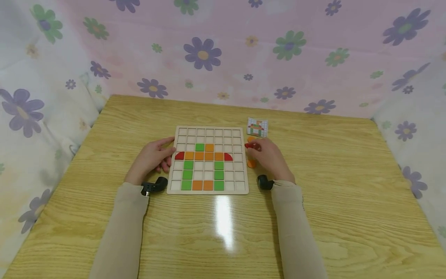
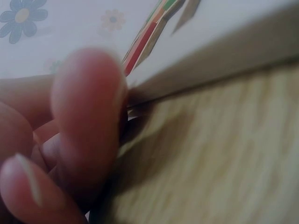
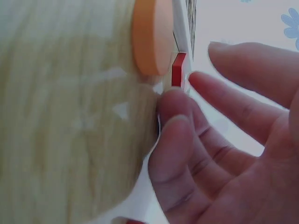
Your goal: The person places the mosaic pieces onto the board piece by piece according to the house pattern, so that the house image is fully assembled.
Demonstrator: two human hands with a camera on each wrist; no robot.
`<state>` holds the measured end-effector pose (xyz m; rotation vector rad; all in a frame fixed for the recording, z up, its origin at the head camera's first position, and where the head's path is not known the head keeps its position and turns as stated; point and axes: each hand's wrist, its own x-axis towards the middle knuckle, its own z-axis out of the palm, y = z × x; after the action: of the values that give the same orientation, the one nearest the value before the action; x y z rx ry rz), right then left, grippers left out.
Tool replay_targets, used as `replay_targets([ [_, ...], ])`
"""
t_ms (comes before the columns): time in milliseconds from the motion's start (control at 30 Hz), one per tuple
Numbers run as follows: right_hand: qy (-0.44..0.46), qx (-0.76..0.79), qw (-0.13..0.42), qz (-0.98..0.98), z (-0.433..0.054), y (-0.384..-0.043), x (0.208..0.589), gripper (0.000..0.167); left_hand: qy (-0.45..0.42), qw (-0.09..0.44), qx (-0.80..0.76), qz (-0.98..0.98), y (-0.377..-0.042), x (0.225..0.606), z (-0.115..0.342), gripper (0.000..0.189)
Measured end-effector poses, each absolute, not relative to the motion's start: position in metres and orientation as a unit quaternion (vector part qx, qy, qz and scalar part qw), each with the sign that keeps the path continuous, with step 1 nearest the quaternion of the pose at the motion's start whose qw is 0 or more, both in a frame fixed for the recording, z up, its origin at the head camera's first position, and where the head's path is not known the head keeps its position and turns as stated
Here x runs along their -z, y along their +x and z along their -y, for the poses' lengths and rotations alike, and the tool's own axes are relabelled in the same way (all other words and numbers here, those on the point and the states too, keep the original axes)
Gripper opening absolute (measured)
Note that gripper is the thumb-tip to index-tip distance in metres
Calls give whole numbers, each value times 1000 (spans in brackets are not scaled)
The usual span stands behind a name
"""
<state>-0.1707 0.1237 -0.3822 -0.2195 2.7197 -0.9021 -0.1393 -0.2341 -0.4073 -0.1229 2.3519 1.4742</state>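
A wooden grid board [image 1: 208,192] lies flat on the table, with green, orange and red pieces set in its cells. Red quarter-round pieces sit at both ends of an orange row, one of them a red piece [image 1: 228,157] on the right. My left hand [image 1: 150,158] rests at the board's left edge, fingertips against its side; in the left wrist view a fingertip [image 2: 88,88] is close to that side. Beside the right edge, my right hand [image 1: 270,155] pinches a small red piece [image 3: 177,70] between its fingertips. That hand partly hides the orange pieces near it.
A small pattern card [image 1: 257,127] with a coloured grid picture lies beyond the right hand. One rounded orange piece [image 1: 251,164] is close to the board's right edge, another orange piece [image 1: 251,138] just below the card. A flowered cloth [image 1: 237,58] hangs behind the table.
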Motion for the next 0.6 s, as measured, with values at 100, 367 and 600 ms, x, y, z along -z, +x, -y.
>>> replay_targets([
  [100, -87, 304, 128, -940, -124, -172, 383, 36, -46, 183, -525, -830, -139, 406, 233, 54],
  [367, -100, 293, 112, -944, -122, -174, 384, 36, -44, 181, -518, -835, -140, 405, 232, 53],
  [600, -89, 291, 112, -946, -121, -175, 385, 28, -43, 175, -511, -840, -140, 407, 233, 53],
])
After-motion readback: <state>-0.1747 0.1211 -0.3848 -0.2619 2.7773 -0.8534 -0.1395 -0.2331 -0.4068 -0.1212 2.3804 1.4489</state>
